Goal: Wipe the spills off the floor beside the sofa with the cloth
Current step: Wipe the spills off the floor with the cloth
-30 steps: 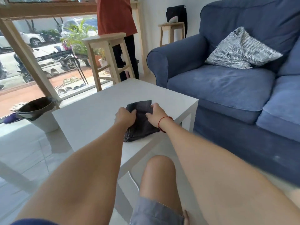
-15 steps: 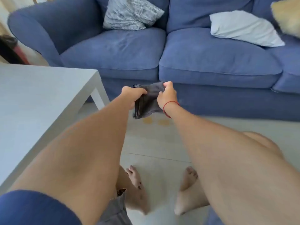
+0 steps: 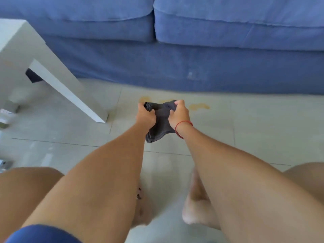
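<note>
head view shows both hands, left hand (image 3: 146,115) and right hand (image 3: 178,114), now carrying the clenched cloth (image 3: 160,123) off the surface down over the floor (image 3: 263,130) spills (image 3: 199,106) at the sofa (image 3: 192,67) edge, ready to wipe.

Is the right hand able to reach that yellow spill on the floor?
Probably yes: the right hand, gripping the cloth, is just short of the yellow spill, with only bare floor between.
</note>
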Available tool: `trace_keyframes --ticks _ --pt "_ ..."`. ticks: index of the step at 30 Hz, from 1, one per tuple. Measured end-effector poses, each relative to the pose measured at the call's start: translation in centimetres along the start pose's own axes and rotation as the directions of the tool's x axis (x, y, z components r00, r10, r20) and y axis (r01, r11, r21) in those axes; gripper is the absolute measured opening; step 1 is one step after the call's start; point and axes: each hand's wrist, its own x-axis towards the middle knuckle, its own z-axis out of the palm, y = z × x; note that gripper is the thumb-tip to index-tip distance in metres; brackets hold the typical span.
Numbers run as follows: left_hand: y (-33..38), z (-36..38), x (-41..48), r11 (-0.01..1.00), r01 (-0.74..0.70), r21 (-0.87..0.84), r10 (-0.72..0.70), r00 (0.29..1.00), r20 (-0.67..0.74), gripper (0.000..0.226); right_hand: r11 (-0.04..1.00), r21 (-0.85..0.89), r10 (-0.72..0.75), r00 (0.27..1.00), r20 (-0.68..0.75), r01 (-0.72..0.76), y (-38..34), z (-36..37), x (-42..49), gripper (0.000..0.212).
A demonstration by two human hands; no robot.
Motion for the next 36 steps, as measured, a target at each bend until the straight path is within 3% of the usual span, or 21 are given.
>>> trace_keyframes --ticks 7,10,12,14,16,19,22,28,36 --pt "-3.5 3.2 6.6 0.996 0.077 0.034 -0.077 0.997 0.001 0.033 0.996 -0.008 0.092 0.996 0.014 -0.092 3.9 4.8 5.8 0.034" --pt "-5.0 4.3 9.1 0.987 0.157 0.043 -0.157 0.988 -0.007 0.044 0.987 -0.032 0.159 0.987 0.025 -0.158 5.5 6.9 8.0 0.039" --pt "-6.1 4.5 10.6 0.980 0.183 0.073 -0.178 0.982 -0.064 0.055 0.971 -0.152 0.188 0.982 0.008 -0.184 6.8 8.3 8.9 0.050" --pt "-7.2 4.2 11.6 0.973 0.176 0.150 -0.157 0.979 -0.132 0.060 0.931 -0.350 0.127 0.992 0.030 -0.108 7.9 9.5 9.1 0.062" --pt "-8.6 3.5 12.3 0.955 0.130 0.268 -0.085 0.982 -0.171 0.062 0.868 -0.493 -0.014 0.995 0.102 0.063 9.1 10.8 8.8 0.064" --pt "-11.3 2.4 13.5 0.858 0.024 0.512 0.058 0.988 -0.143 0.063 0.781 -0.572 -0.156 0.966 0.209 0.250 10.3 12.9 8.7 0.064" --pt "-13.6 1.7 15.2 0.786 -0.005 0.619 0.103 0.987 -0.122 0.063 0.705 -0.614 -0.236 0.934 0.268 0.354 11.6 14.8 8.9 0.068" --pt "-13.9 0.0 20.0 0.768 0.018 0.640 0.105 0.983 -0.153 0.064 0.623 -0.659 -0.331 0.905 0.266 0.422 14.0 14.7 11.2 0.065" --pt "-14.1 -0.1 21.7 0.756 0.028 0.654 0.050 0.994 -0.101 0.065 0.632 -0.703 -0.346 0.930 0.123 0.328 10.8 17.0 16.2 0.058"
